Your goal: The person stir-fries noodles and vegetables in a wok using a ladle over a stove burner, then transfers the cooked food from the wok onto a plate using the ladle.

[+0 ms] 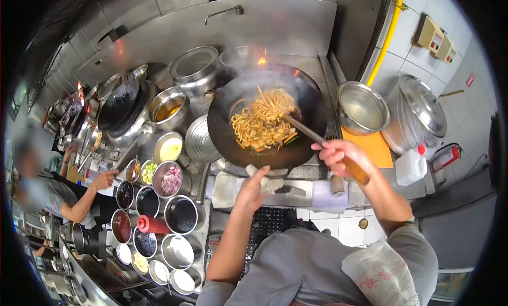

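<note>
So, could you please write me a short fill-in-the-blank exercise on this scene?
1. The left hand holds a bunched, pale ____ at the near edge of the wok.
2. The right hand grips a wooden-handled utensil whose far end meets brown strands of ____.
3. The white plastic jug has a cap that is coloured ____.
4. The pipe on the wall at upper right is coloured ____.

Missing words: cloth; noodles; red; yellow.

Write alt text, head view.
A person's right hand holds a wooden-handled utensil in steaming noodles inside a black wok; the left hand grips a cloth at the wok's near edge. Metal containers of ingredients, including chopped onion, stand left.
</note>
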